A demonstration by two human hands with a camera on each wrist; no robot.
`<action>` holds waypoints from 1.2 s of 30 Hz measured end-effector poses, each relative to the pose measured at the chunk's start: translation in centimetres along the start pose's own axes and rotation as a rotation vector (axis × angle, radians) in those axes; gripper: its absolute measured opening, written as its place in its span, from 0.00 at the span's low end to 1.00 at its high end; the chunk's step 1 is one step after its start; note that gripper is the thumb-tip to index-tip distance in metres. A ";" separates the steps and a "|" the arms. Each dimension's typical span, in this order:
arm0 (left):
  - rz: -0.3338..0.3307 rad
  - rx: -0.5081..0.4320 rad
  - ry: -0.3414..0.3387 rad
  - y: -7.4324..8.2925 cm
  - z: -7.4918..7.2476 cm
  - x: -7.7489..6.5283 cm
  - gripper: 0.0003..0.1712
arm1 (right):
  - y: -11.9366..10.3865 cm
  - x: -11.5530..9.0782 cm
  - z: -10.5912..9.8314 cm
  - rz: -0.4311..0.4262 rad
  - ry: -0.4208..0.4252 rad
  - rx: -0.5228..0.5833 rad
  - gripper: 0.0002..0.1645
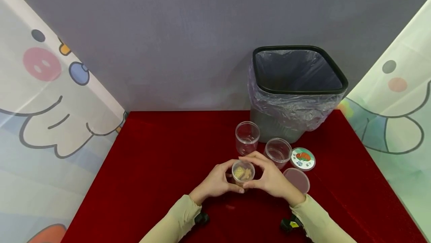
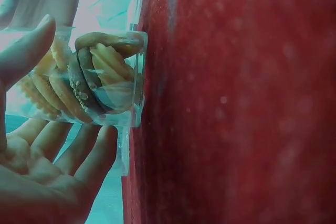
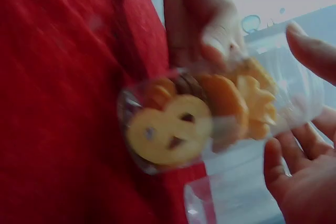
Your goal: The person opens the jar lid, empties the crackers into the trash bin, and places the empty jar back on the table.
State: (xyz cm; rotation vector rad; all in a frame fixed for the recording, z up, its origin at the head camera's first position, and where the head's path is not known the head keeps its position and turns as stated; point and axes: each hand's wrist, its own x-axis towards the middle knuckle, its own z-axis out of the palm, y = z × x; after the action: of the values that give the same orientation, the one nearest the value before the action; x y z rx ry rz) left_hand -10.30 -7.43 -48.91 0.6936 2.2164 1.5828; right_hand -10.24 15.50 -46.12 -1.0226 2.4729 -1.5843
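A clear plastic jar of cookies [image 1: 243,172] stands upright at the front of the red-covered table, between both hands. My left hand [image 1: 217,181] holds it from the left, with the thumb along its near side. From the right, my right hand [image 1: 271,175] curves its thumb and fingers around the jar near the rim. Stacked inside, pale and brown cookies [image 2: 84,85] show through the wall in the left wrist view. A round yellow cookie [image 3: 170,129] with cut-out holes lies lowest in the right wrist view.
Two open clear jars, one taller [image 1: 247,138] and one shorter [image 1: 278,151], stand behind the hands. Right of them lie a lid with a printed label [image 1: 303,159] and a plain translucent lid [image 1: 297,180]. A bag-lined trash bin [image 1: 286,112] stands at the back right.
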 end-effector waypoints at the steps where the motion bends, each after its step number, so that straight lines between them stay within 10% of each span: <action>1: 0.000 -0.003 -0.007 0.0 0.0 0.0 0.45 | 0.0 0.2 -0.2 -0.002 -0.028 0.005 0.41; 15: 0.017 -0.018 -0.081 -0.3 -0.3 0.3 0.44 | 0.7 0.3 -2.1 0.058 -0.265 0.152 0.45; 36: -0.012 -0.025 -0.028 -0.6 -0.1 -0.1 0.43 | -2.6 -2.0 4.7 0.131 0.355 -0.150 0.53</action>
State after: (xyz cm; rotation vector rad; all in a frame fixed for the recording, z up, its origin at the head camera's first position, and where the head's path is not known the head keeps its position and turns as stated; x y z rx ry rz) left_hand -10.35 -7.73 -49.45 0.6896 2.1728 1.5832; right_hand -5.69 12.11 -46.83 -0.6171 2.8557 -1.6876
